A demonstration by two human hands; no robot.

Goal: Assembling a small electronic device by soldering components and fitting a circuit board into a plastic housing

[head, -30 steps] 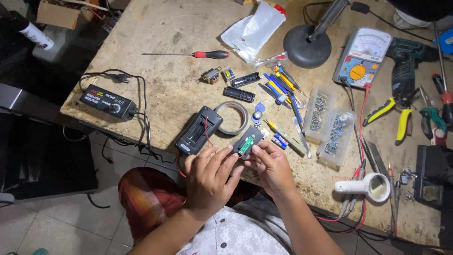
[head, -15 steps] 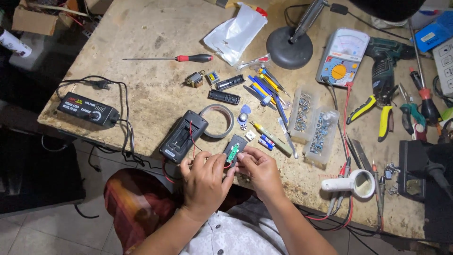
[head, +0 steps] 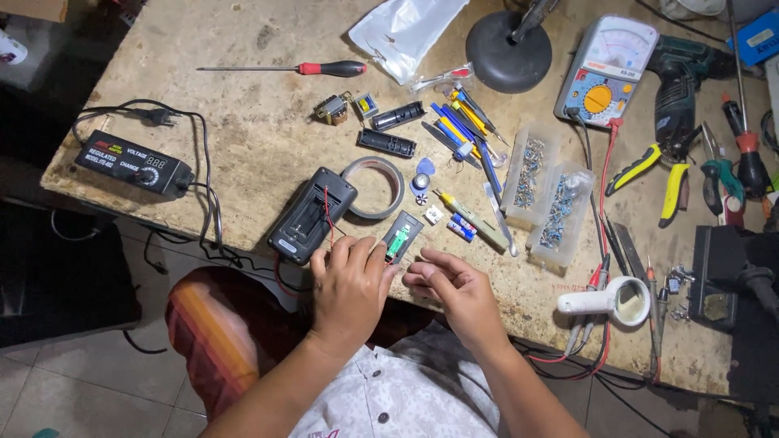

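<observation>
Because the small black module with the green circuit board [head: 399,238] sits right at the table edge [head: 243,243], a careless nudge could tip it into the lap, and thin red wires [head: 328,212] running to the opened black device case [head: 312,215] might snag or tear if tugged. It lies just beyond the fingertips, between both hands. The left hand [head: 350,285] pinches its lower end, fingers curled; the right hand [head: 451,290] appears loosely bent beside it, though whether it touches is unclear.
</observation>
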